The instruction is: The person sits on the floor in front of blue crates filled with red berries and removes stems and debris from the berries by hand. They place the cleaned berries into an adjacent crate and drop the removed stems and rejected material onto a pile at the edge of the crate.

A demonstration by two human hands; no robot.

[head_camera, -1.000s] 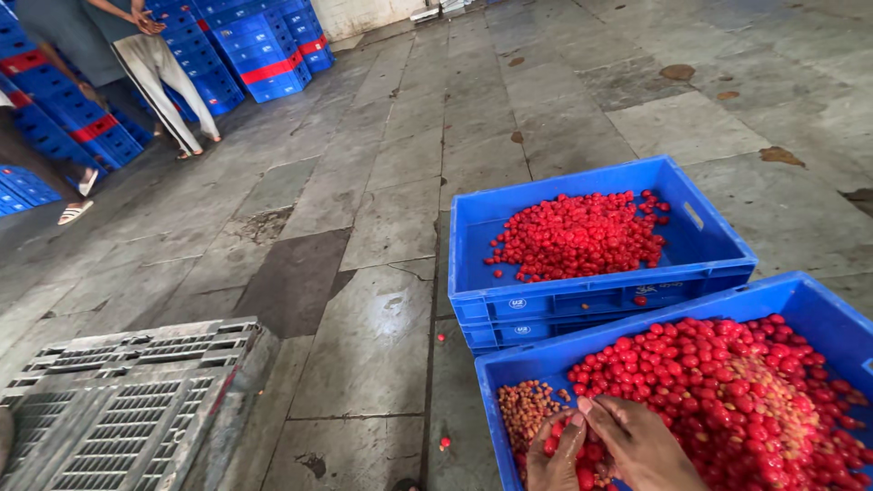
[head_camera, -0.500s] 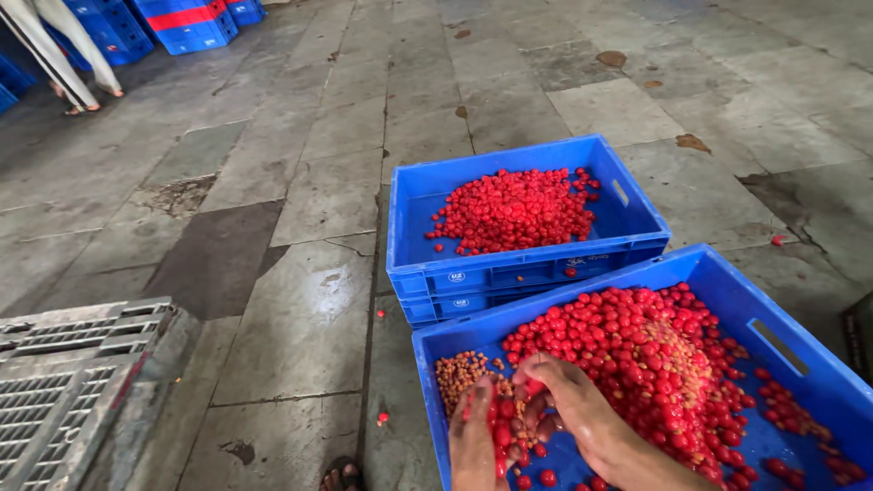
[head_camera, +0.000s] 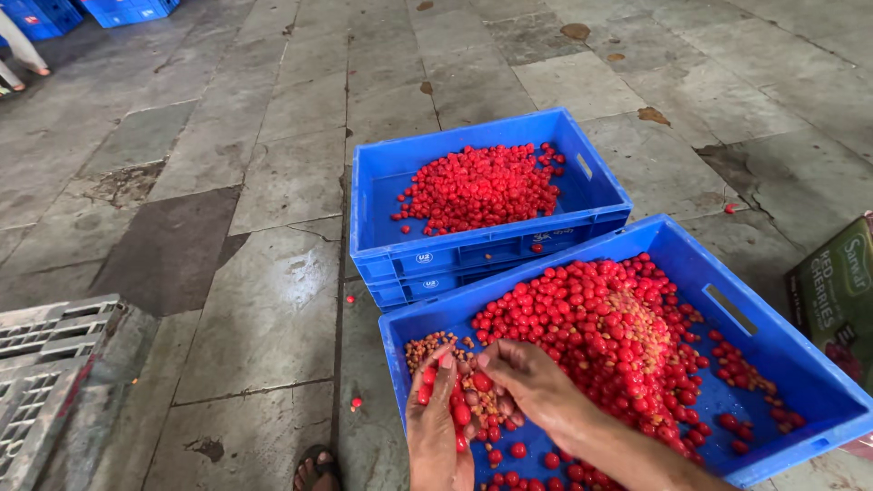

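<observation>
A blue plastic crate [head_camera: 777, 350] close in front of me holds a heap of small red cherries [head_camera: 600, 332], with a patch of paler, brownish ones [head_camera: 425, 347] at its near left corner. My left hand [head_camera: 438, 427] is cupped palm up inside that corner with a few red cherries lying in it. My right hand [head_camera: 527, 386] reaches across beside it, fingers pinched at the cherries between the two hands. A second blue crate [head_camera: 473, 250] stands just behind, with a flatter layer of red cherries [head_camera: 486, 186] in it.
Wet grey stone floor [head_camera: 273, 300] lies all around, with a few stray cherries on it. A grey plastic crate [head_camera: 45, 373] sits at lower left. A green carton [head_camera: 837, 291] stands at the right edge. More blue crates [head_camera: 127, 11] and a person's feet [head_camera: 23, 68] are at far top left. My sandalled toes [head_camera: 316, 471] show below.
The view has swung right and down, so both crates sit more central. My hands have risen from the pile, the left now cupped with cherries in it.
</observation>
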